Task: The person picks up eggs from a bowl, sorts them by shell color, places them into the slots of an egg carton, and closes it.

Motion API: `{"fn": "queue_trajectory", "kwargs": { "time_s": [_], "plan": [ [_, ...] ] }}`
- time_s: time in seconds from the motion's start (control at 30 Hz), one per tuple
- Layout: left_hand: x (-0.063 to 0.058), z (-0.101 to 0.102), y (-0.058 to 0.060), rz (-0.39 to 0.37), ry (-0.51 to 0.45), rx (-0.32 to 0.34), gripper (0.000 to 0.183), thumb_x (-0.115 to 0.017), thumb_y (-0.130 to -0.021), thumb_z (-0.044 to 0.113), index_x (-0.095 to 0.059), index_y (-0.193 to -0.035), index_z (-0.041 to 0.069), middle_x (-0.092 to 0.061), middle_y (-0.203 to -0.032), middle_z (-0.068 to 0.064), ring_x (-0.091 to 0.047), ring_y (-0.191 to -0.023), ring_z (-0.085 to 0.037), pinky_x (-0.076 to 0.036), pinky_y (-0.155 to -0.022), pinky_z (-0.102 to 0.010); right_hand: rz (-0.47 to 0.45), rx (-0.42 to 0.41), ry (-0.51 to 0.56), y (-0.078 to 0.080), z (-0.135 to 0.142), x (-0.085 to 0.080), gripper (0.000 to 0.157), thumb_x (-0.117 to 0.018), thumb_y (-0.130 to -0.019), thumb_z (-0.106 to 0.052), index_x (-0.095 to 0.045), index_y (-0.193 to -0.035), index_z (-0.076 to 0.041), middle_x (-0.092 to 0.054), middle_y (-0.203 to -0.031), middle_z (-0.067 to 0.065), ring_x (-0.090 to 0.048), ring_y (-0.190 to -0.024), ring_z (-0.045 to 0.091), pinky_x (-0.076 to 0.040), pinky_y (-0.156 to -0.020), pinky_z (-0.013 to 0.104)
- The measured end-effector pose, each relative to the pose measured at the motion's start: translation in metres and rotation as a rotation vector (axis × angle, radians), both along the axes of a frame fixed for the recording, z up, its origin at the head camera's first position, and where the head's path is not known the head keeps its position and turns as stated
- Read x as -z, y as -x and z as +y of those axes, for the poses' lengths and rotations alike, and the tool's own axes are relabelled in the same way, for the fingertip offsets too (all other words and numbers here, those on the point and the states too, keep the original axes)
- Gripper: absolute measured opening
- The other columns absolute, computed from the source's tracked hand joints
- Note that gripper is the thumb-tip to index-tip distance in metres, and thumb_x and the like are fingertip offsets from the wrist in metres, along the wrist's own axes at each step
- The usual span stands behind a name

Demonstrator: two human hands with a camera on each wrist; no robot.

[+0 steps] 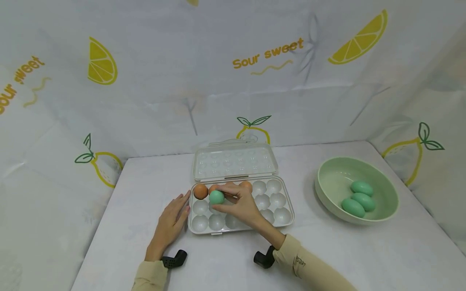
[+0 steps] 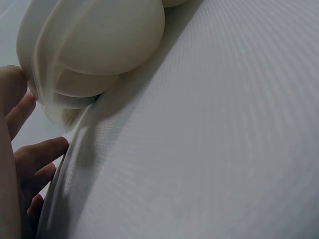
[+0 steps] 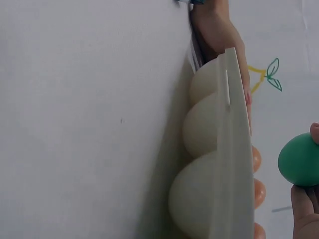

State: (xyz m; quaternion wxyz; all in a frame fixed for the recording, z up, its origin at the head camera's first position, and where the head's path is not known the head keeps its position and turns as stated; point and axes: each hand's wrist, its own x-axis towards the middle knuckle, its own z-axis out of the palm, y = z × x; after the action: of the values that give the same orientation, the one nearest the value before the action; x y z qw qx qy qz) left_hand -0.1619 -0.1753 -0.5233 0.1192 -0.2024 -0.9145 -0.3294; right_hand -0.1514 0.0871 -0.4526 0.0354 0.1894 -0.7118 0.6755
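A white egg tray (image 1: pixel 200 222) with rows of round cups lies on the table, its clear lid (image 1: pixel 233 161) folded back behind it. Brown eggs (image 1: pixel 200 191) sit in the back row, partly covered by my right hand. That right hand (image 1: pixel 243 205) pinches a green egg (image 1: pixel 217 197) between thumb and fingers above the left part of the tray; in the right wrist view the green egg (image 3: pixel 299 160) shows raised above the tray's rim. My left hand (image 1: pixel 171 221) rests at the tray's left edge with its fingers extended, fingertips right at the rim.
A light green bowl (image 1: pixel 327 190) stands to the right of the tray with three green eggs (image 1: pixel 362 201) inside. A white cloth with lemon prints hangs behind the table. Black wrist devices (image 1: pixel 174 259) sit on both forearms.
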Motion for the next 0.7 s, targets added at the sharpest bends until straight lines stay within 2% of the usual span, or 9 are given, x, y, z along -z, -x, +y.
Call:
{"fn": "queue_trajectory", "kwargs": {
  "time_s": [0.07, 0.17, 0.27, 0.33, 0.43, 0.5, 0.6, 0.7],
  "plan": [
    [0.0, 0.0, 0.0, -0.002, -0.002, -0.001, 0.05, -0.056, -0.104, 0.021, -0.049, -0.153, 0.015, -0.057, -0.151, -0.012, -0.052, -0.141, -0.04, -0.037, -0.12, -0.061, -0.007, -0.013, 0.031, 0.001, -0.009, 0.001, 0.049, -0.085, -0.074, 0.009, -0.07, -0.121, 0.011, -0.067, -0.123, 0.029, -0.066, -0.12, 0.017, -0.056, -0.102, 0.025],
    [0.0, 0.001, 0.0, 0.0, 0.003, -0.008, 0.049, -0.056, -0.104, 0.022, -0.05, -0.153, 0.015, -0.058, -0.15, -0.012, -0.052, -0.141, -0.04, -0.037, -0.12, -0.061, -0.002, -0.04, 0.061, 0.002, -0.021, 0.004, 0.049, -0.083, -0.074, 0.012, -0.068, -0.12, 0.015, -0.067, -0.121, 0.031, -0.066, -0.118, 0.008, -0.056, -0.103, 0.026],
    [0.001, 0.001, -0.001, -0.001, 0.01, -0.014, 0.049, -0.056, -0.104, 0.022, -0.05, -0.153, 0.015, -0.058, -0.15, -0.012, -0.053, -0.141, -0.04, -0.037, -0.12, -0.061, 0.01, -0.051, 0.04, 0.004, -0.029, 0.008, 0.048, -0.083, -0.074, 0.011, -0.068, -0.12, 0.014, -0.068, -0.118, 0.031, -0.063, -0.108, -0.002, -0.058, -0.102, 0.026],
    [0.002, 0.001, -0.001, 0.004, 0.012, -0.011, 0.049, -0.055, -0.104, 0.022, -0.049, -0.153, 0.015, -0.058, -0.15, -0.012, -0.053, -0.14, -0.04, -0.037, -0.12, -0.061, 0.005, -0.037, 0.005, 0.006, -0.033, 0.012, 0.048, -0.084, -0.075, 0.009, -0.069, -0.12, 0.012, -0.069, -0.116, 0.027, -0.063, -0.105, -0.002, -0.058, -0.101, 0.026],
    [0.003, 0.001, -0.001, 0.011, 0.007, -0.004, 0.049, -0.055, -0.104, 0.021, -0.049, -0.153, 0.015, -0.058, -0.15, -0.011, -0.053, -0.141, -0.04, -0.037, -0.12, -0.06, -0.019, 0.004, -0.057, 0.007, -0.039, 0.019, 0.047, -0.087, -0.075, 0.004, -0.072, -0.12, 0.008, -0.07, -0.117, 0.02, -0.065, -0.109, 0.004, -0.058, -0.1, 0.023],
    [0.004, 0.001, -0.001, 0.014, 0.003, -0.001, 0.049, -0.055, -0.104, 0.021, -0.049, -0.153, 0.015, -0.058, -0.151, -0.011, -0.053, -0.141, -0.04, -0.036, -0.121, -0.059, -0.044, 0.02, -0.081, 0.008, -0.042, 0.023, 0.047, -0.087, -0.075, 0.003, -0.072, -0.12, 0.005, -0.069, -0.12, 0.017, -0.067, -0.114, 0.014, -0.057, -0.101, 0.022],
    [0.004, 0.001, -0.001, 0.01, 0.0, -0.001, 0.05, -0.055, -0.104, 0.021, -0.049, -0.153, 0.015, -0.057, -0.151, -0.011, -0.052, -0.141, -0.041, -0.036, -0.121, -0.06, -0.048, 0.024, -0.1, 0.009, -0.046, 0.028, 0.046, -0.086, -0.077, 0.002, -0.072, -0.121, 0.006, -0.07, -0.122, 0.017, -0.068, -0.119, 0.029, -0.057, -0.102, 0.023],
    [0.004, 0.0, 0.0, 0.006, -0.002, 0.0, 0.05, -0.054, -0.104, 0.021, -0.048, -0.154, 0.015, -0.056, -0.152, -0.011, -0.051, -0.142, -0.042, -0.035, -0.121, -0.061, -0.025, 0.019, -0.118, 0.009, -0.049, 0.03, 0.044, -0.085, -0.079, 0.001, -0.072, -0.12, 0.007, -0.072, -0.123, 0.02, -0.069, -0.12, 0.035, -0.058, -0.101, 0.026]
  ]
}}
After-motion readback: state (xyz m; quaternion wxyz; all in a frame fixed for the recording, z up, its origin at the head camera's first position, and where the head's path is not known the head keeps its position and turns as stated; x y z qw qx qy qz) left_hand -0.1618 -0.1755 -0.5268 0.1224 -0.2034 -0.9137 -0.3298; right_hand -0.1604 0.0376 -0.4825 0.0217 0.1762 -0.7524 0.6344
